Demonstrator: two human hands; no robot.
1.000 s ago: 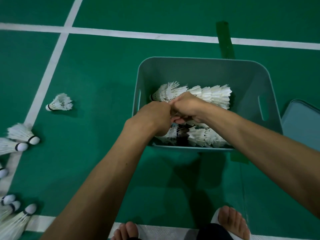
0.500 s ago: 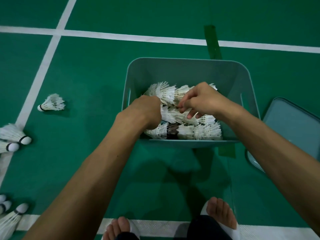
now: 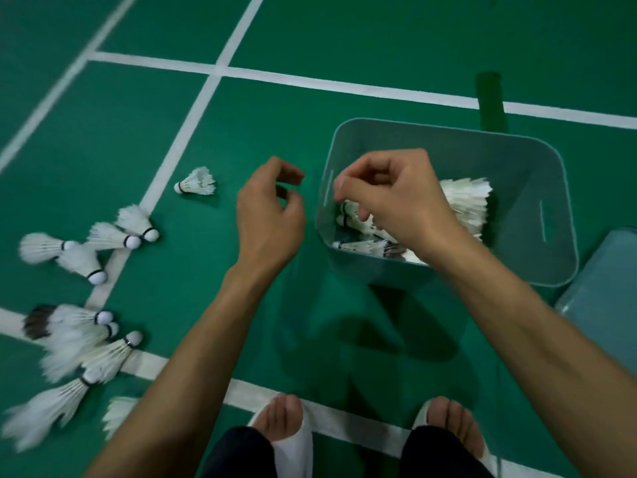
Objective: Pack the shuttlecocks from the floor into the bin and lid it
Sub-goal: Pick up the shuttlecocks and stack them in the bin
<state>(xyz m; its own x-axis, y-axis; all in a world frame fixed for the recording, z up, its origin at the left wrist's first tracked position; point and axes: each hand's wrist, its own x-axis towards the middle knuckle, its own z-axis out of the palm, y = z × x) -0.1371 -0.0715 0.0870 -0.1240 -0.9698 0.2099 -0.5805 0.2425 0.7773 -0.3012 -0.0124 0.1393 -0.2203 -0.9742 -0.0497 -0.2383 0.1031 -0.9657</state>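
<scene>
No text, brand or number can be read. The shuttlecocks (image 3: 113, 236) left of the left hand (image 3: 269, 219) are blurred, and the bin (image 3: 524, 160) wall is plain.

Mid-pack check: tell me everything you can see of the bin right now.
The bin is a grey-teal, plastic-looking tub, rectangular with rounded corners and a slot handle in each end wall. It stands upright and lidless on the green floor, partly filled with white shuttlecocks. The right hand hangs over its left end; contact is unclear.
</scene>
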